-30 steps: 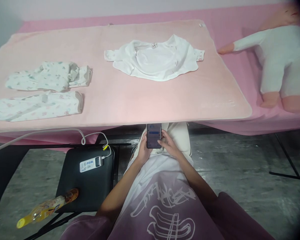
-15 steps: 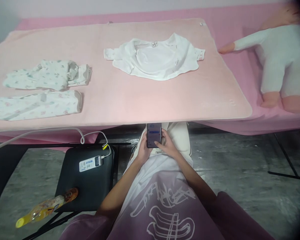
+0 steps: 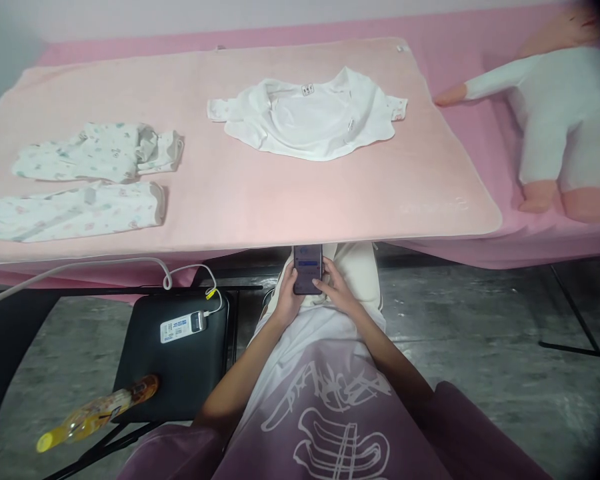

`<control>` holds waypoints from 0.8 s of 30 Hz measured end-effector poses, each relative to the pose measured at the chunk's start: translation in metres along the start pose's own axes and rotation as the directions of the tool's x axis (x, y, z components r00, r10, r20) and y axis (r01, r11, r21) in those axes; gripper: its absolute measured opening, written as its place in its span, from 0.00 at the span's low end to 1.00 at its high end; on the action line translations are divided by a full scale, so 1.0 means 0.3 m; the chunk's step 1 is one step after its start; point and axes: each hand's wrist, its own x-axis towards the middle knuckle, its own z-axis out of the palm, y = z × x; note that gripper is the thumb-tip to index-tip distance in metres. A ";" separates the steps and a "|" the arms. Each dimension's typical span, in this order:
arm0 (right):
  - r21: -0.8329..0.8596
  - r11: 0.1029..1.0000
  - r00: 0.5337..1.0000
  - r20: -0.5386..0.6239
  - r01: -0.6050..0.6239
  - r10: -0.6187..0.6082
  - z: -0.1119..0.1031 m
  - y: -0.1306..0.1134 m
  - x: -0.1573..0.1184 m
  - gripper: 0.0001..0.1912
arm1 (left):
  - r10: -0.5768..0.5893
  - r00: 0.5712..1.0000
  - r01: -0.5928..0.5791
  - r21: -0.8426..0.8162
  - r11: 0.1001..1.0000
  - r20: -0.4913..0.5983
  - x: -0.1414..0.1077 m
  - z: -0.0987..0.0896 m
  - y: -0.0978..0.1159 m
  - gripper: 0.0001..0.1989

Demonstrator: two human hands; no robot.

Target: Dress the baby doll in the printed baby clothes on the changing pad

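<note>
A dark phone [image 3: 308, 272] with a lit screen is held over my lap, just below the table's front edge. My left hand [image 3: 287, 299] grips its left side. Against its right side is my right hand [image 3: 337, 292], the thumb over the lower right of the screen. Beyond the phone, a small white garment [image 3: 315, 127] lies spread on the pink mat [image 3: 290, 200]. Two patterned baby garments, an upper one [image 3: 100, 152] and a lower one [image 3: 75, 212], lie at the left of the mat.
A doll [image 3: 560, 120] in white clothing lies at the right on the pink cloth. To my left, a black stool [image 3: 180, 380] bears a white power bank [image 3: 183, 327] with a cable and a bottle [image 3: 97, 413] with a yellow cap. Thin black metal legs show at the lower right.
The view has shifted very slightly. My right thumb has moved a little up and right on the phone. Both hands still hold the phone.
</note>
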 end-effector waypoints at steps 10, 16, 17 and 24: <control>-0.048 0.999 1.000 0.001 0.008 -0.008 0.004 0.021 0.004 0.44 | -0.014 1.000 0.014 -0.013 1.000 0.006 -0.005 0.002 0.009 0.25; 0.030 0.999 0.999 0.039 -0.037 0.036 -0.010 -0.004 0.000 0.40 | -0.001 1.000 0.001 0.031 1.000 0.005 0.000 0.003 0.004 0.28; 0.041 0.998 0.998 0.041 -0.046 0.044 -0.011 -0.007 0.000 0.40 | 0.004 1.000 -0.004 0.042 0.999 -0.002 0.001 0.003 0.003 0.29; 0.082 0.995 0.996 0.063 -0.064 0.059 -0.021 -0.011 -0.002 0.39 | -0.016 0.999 0.014 0.056 0.998 0.038 -0.002 -0.010 0.002 0.30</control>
